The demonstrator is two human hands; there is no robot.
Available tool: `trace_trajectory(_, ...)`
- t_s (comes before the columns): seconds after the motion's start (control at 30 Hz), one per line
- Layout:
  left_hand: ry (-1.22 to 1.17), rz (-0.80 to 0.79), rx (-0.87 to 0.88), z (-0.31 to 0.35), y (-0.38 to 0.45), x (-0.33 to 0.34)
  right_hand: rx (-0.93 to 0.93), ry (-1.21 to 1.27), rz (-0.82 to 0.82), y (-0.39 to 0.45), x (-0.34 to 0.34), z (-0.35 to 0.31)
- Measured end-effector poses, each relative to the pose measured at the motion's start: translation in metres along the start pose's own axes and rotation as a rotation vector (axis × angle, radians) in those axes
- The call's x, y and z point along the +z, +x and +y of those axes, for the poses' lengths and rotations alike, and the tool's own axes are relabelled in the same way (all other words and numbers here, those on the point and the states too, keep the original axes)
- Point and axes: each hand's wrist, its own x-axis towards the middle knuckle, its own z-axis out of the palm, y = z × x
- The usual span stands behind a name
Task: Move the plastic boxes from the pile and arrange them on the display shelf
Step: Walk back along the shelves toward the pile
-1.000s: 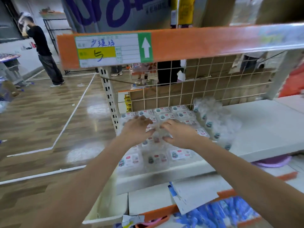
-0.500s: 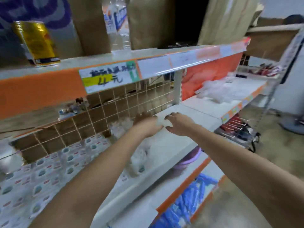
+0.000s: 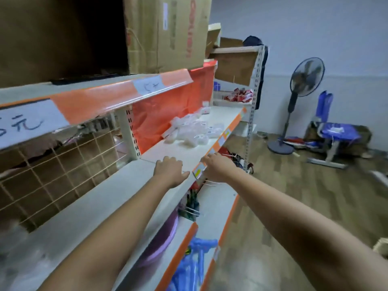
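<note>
Item: pile of clear plastic boxes [image 3: 190, 131], lying loose on the display shelf [image 3: 178, 153], toward its far end and against the orange backing sheet [image 3: 168, 114]. A few boxes sit apart nearer the far back corner.

Hands: our left hand [image 3: 169, 168] hangs over the shelf board close to the front edge, fingers loosely bent downward, holding nothing. Our right hand [image 3: 217, 166] is at the orange front edge strip [image 3: 218, 141], fingers stretched forward, also holding nothing; whether it touches the strip we cannot tell.

Governing relation: the pile lies straight ahead of both hands, further along the shelf's length, with bare board between. The heap runs roughly from the backing toward the front edge. We judge neither hand clearly nearer; the left lines up with the back of the heap, the right with the boxes by the front edge.

Step in hand, as we judge it: a reach forward along the shelf to take boxes.
</note>
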Motion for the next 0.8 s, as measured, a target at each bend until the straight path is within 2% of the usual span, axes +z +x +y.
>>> trace_trajectory(0.23,0.006,0.013,0.093,0.042,0.105,0.011,0.096,0.024,-0.001,0.049,0.015,0.085)
trace_trajectory(0.47,-0.022,0.035,0.134,0.056,0.236,0.013,0.174,-0.007,-0.043,0.144,0.017,0.166)
trace_trajectory(0.63,-0.033,0.032,0.141,0.052,0.323,0.012,0.177,0.028,-0.038,0.219,0.017,0.215)
trace_trajectory(0.8,-0.054,-0.01,0.101,0.05,0.374,0.023,0.133,0.052,-0.076,0.273,0.034,0.247)
